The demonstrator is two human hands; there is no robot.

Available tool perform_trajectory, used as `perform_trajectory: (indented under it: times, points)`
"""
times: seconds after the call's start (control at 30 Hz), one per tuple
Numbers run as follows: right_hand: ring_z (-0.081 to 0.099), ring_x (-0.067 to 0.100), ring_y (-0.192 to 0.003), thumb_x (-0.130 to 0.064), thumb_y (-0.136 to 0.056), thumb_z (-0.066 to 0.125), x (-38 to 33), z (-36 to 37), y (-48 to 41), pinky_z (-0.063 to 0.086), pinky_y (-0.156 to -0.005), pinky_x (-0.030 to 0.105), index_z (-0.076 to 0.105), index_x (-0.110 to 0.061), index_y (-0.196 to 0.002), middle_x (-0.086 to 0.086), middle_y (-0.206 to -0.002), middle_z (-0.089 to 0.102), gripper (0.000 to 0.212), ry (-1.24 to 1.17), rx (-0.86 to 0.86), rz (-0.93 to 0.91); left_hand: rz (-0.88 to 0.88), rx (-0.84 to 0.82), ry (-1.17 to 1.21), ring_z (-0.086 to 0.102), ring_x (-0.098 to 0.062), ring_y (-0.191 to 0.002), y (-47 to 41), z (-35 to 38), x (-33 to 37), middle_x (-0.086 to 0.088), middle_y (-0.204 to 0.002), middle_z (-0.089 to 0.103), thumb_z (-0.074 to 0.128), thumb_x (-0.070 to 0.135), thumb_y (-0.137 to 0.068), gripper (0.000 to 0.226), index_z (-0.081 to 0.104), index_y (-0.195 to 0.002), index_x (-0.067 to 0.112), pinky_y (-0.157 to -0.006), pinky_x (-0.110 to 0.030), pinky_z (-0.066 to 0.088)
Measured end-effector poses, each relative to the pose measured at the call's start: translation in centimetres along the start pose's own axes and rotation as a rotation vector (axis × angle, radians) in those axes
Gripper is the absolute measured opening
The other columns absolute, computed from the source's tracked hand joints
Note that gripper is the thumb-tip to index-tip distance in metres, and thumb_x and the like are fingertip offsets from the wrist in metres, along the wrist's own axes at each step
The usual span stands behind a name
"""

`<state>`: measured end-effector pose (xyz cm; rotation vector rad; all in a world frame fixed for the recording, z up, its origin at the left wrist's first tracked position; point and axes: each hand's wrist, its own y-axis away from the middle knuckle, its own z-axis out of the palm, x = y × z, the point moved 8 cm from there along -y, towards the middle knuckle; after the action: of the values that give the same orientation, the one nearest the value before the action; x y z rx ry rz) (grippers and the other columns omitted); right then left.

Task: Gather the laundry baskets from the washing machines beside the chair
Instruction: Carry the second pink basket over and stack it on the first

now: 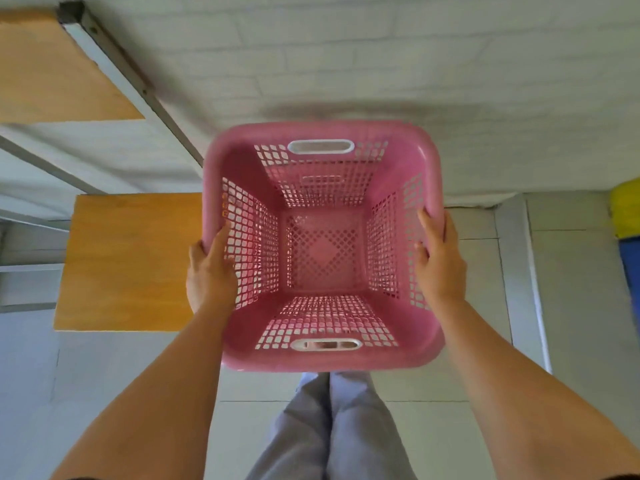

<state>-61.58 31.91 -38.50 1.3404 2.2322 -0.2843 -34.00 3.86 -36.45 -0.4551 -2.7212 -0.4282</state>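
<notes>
Gripping a pink basket (323,247) by its side rims, the left hand (211,271) and right hand (440,261) are each closed on the plastic, fingers inside the mesh walls. It hangs upright and empty above the tiled floor (485,393), in front of grey trousers (332,427), right of a wooden chair (128,261).

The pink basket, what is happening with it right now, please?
A person holds an empty pink laundry basket in front of them, the left hand on its left rim and the right hand on its right rim. It is lifted off the tiled floor, beside a chair with a wooden seat. No washing machine can be made out.
</notes>
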Motion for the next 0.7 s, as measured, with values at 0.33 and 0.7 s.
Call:
perform_trajectory:
  times: [0.33,0.7]
  points:
    - [0.062,0.023,-0.059,-0.014,-0.096,0.047,5.7,9.7,-4.8,0.059,-0.053,0.039,0.026,-0.039,-0.148,0.013,-0.158,0.019,0.061,0.032,-0.136,0.024,-0.054,-0.161,-0.086,0.055,-0.037,-0.096,-5.0,9.9,-1.8,-0.009,-0.140,0.033,0.043,0.004,-0.090,0.067,0.032,-0.140,0.047,-0.074,-0.045,0.051]
    - [0.022,0.034,-0.145,-0.014,-0.093,0.052,6.6,14.0,-3.4,0.029,-0.112,0.058,0.014,-0.034,-0.152,0.017,-0.159,0.013,0.073,0.326,-0.258,0.169,-0.129,-0.330,-0.129,0.057,-0.036,-0.112,-5.8,13.5,-3.1,0.004,-0.157,0.023,0.044,0.013,-0.092,0.071,0.012,-0.150,0.037,-0.080,-0.042,0.049]
